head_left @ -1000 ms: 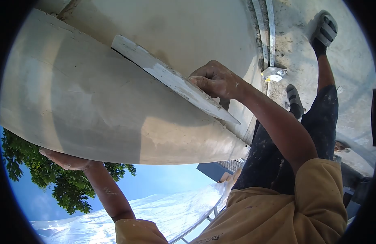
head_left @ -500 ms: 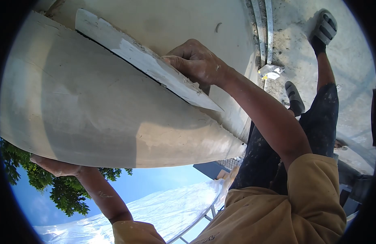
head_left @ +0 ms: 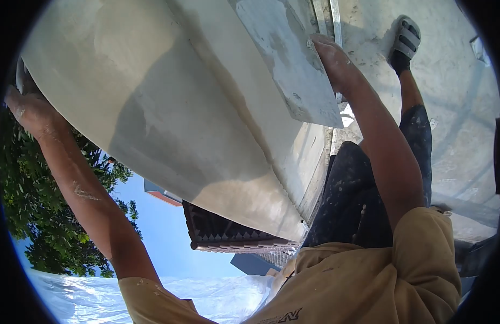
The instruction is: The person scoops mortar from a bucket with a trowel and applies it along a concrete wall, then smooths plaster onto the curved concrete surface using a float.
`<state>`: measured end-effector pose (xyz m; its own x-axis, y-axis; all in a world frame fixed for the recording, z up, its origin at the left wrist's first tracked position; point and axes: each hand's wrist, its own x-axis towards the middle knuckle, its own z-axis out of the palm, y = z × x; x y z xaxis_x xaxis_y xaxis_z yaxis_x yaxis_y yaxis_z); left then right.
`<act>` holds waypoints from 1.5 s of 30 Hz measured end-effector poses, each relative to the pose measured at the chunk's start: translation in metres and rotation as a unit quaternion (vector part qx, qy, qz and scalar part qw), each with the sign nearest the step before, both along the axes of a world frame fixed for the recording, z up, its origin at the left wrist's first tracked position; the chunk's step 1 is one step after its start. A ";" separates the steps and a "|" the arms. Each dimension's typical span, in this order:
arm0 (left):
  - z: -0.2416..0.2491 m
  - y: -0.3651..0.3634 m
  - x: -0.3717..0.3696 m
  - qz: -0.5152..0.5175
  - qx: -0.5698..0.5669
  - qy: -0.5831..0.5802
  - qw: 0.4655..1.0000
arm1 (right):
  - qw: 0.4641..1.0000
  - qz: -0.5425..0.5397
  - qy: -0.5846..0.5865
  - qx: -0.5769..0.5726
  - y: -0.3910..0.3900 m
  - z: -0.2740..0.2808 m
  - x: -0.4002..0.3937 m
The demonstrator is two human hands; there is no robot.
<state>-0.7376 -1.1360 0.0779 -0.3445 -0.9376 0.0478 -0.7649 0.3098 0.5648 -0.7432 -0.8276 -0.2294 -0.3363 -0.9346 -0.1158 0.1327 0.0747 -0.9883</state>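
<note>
My right hand is closed on a plastering trowel. The trowel's wide, flat blade is smeared with pale plaster, and its handle is hidden behind the blade and my fingers. Behind and left of the blade stretches a large, curved plastered surface with a long ridge crossing it. At the far left, beyond that surface's edge, my left hand is closed beside a narrow grey piece. The fingers there are partly hidden in shadow, and what they grip cannot be made out.
Long metal strips lie on the dusty concrete floor at upper right, near my sandalled foot. Leafy branches, a tiled roof and clear plastic sheeting show below the plastered edge.
The trowel has moved right and turned so its blade faces me more, off the ridge where it lay. My left hand has shifted up and left along the edge; the view has also turned.
</note>
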 end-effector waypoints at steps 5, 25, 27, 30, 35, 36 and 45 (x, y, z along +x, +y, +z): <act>0.005 0.111 0.103 -0.096 0.083 -0.033 0.991 | 0.997 0.023 0.042 -0.055 0.045 0.011 0.066; -0.001 0.213 0.229 -0.063 0.013 -0.102 0.993 | 0.984 0.032 -0.170 -0.033 0.039 0.043 0.109; 0.000 0.213 0.229 -0.080 0.007 -0.111 0.991 | 0.988 0.052 -0.145 -0.033 0.039 0.042 0.105; -0.001 0.212 0.228 -0.115 -0.007 -0.125 0.985 | 0.992 0.027 -0.119 -0.038 0.039 0.039 0.114; 0.004 0.205 0.239 -0.118 -0.038 -0.136 0.983 | 0.997 0.022 -0.010 -0.077 0.022 0.024 0.127; 0.005 0.204 0.242 -0.122 -0.044 -0.143 0.981 | 0.997 0.016 -0.023 -0.077 0.019 0.025 0.128; 0.026 0.188 0.287 -0.400 -0.242 -0.329 0.820 | 0.997 -0.023 -0.043 -0.053 -0.031 0.035 0.121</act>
<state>-0.4508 -0.9478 0.1036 -0.9410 -0.3244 -0.0963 -0.2967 0.9278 -0.2259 -0.6221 -0.8588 -0.1943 -0.3722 -0.9270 -0.0473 0.2181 -0.0378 -0.9752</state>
